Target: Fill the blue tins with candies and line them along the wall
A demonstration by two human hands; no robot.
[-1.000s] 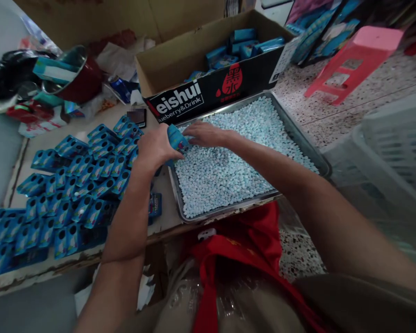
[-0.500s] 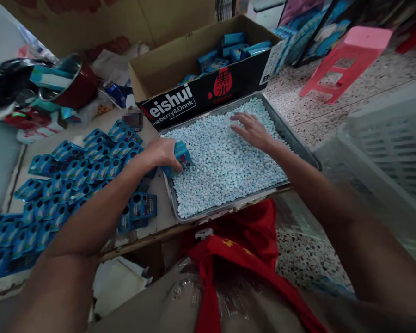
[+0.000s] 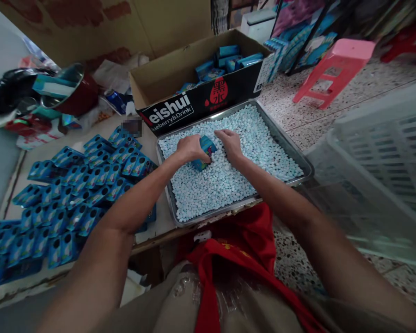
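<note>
A metal tray (image 3: 307,172) holds a layer of small pale blue and white tablets (image 3: 215,189). Over the tray's middle, my left hand (image 3: 189,149) grips a small blue carton pack (image 3: 207,145), tilted close to the tablets. My right hand (image 3: 231,144) is just right of the pack, down at the tablets, with its fingers curled together. Whatever lies within those fingers is hidden. Left of the tray, several similar blue packs (image 3: 100,173) with dark round openings stand in rows on the table (image 3: 164,226), partly behind my left arm.
Behind the tray, a black printed cardboard box (image 3: 201,101) contains more blue packs (image 3: 229,58). A dark red pot (image 3: 78,95) and a blue can (image 3: 114,99) are at the back left. On the right are a white plastic crate (image 3: 377,152) and a pink stool (image 3: 346,60).
My left hand has carried the blue pack rightward, from the tray's left side to its middle. My right hand has come left and down beside it, its spread fingers drawing together.
</note>
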